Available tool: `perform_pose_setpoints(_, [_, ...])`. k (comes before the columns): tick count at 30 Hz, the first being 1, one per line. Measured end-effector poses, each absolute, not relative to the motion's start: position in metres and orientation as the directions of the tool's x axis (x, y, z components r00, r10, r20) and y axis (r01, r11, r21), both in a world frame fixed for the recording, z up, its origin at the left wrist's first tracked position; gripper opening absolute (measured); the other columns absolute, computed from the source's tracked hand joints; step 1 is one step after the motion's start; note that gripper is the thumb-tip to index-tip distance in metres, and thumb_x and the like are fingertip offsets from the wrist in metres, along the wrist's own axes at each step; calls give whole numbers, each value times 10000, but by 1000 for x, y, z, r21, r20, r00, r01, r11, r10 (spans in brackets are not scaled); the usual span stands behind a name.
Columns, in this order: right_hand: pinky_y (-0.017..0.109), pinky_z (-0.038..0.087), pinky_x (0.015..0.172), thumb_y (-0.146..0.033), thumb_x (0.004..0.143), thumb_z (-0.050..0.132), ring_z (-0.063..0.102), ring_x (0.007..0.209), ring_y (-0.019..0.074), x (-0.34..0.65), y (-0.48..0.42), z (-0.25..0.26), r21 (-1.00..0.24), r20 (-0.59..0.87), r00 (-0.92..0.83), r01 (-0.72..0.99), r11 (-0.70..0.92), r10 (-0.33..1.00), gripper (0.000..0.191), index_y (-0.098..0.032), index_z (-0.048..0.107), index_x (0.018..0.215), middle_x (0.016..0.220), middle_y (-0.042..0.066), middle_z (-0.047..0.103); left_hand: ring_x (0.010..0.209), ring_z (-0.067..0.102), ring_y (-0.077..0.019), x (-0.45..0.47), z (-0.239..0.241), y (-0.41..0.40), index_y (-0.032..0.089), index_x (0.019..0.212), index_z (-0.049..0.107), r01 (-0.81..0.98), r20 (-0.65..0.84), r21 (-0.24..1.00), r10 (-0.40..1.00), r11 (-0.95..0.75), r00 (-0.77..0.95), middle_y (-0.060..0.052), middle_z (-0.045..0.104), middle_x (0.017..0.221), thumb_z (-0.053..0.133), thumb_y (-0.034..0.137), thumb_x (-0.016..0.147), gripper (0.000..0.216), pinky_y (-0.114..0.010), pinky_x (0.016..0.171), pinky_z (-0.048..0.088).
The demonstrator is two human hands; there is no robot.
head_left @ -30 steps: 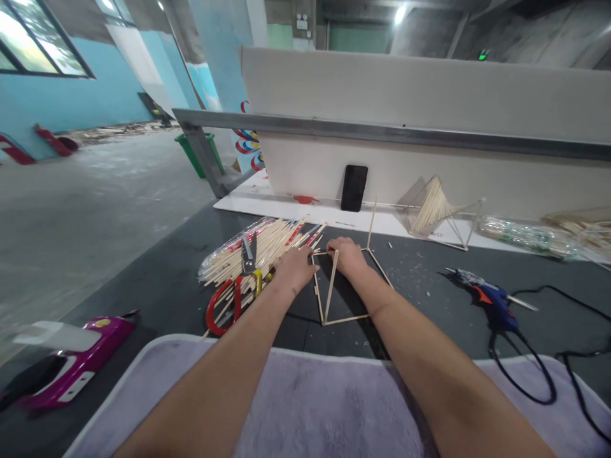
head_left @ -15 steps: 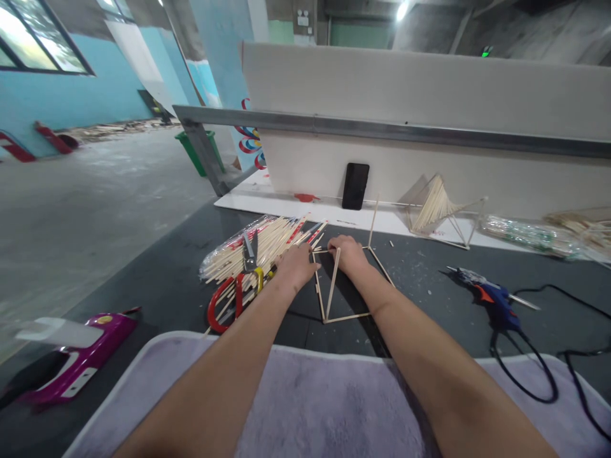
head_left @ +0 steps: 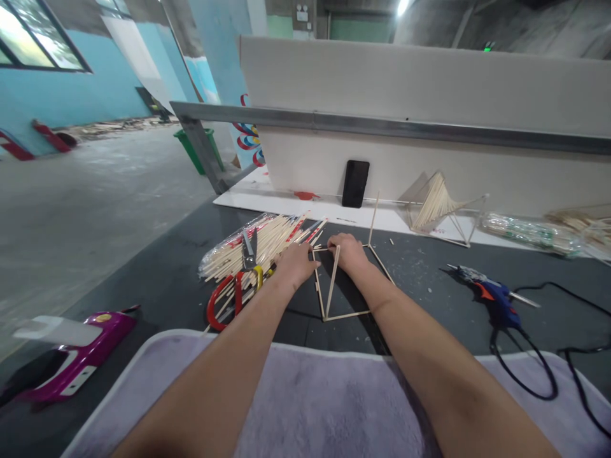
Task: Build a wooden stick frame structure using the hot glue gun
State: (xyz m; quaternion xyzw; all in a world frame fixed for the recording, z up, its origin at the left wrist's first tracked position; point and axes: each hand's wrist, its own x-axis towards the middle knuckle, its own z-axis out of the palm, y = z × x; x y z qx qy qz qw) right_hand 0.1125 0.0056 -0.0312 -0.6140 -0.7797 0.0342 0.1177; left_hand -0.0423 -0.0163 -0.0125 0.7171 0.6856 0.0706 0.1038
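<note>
A square frame of thin wooden sticks lies on the dark mat, with one stick standing upright at its far corner. My left hand rests at the frame's far left corner, fingers curled onto the sticks there. My right hand is closed round a slanted stick that leans from the far edge down to the near edge. A heap of loose sticks in a plastic bag lies just left of my left hand.
Red-handled scissors lie on the stick heap. A blue glue gun with a black cord is at the right. A finished stick model, a black phone, a white board behind. A magenta object at the left, purple cloth near me.
Both hands stay at the frame's far edge. The view has shifted slightly; the hands and sticks keep nearly the same position.
</note>
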Motion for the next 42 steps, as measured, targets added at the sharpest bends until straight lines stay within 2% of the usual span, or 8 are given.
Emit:
perform_pose_setpoints(8, [313,391,731,-245,848,450,466,958,198,113,7,-33,-199,151,-220,948,247,964,165,-262,605,903,985,37,569,1078,496,-282,-44,-17,-14,300,1057,573,968,-29,249,998,-41,50,-69,571,1113,588,486,673,427,-437,887,375])
perform_pose_setpoints(15, [311,391,731,-248,850,441,458,967,197,114,8,-35,-200,157,-228,946,257,961,172,-266,600,913,987,33,566,1060,501,-304,-43,-15,-14,309,1043,570,969,-40,246,998,-31,42,-70,570,1101,581,483,671,411,-477,864,373])
perform_pose_setpoints(29, [325,397,751,-258,858,440,457,981,202,113,6,-32,-189,156,-222,950,249,963,167,-264,597,917,1005,35,563,1080,501,-263,-43,-10,-16,270,1047,570,963,-55,263,996,-52,69,-70,582,1107,583,462,689,407,-386,890,379])
perform_pose_setpoints(42, [318,388,736,-233,843,447,461,971,201,113,8,-34,-209,146,-216,947,244,965,174,-263,605,908,990,35,565,1075,496,-302,-42,-11,-16,309,1054,565,969,-66,246,998,-4,21,-73,564,1118,581,479,672,418,-469,871,378])
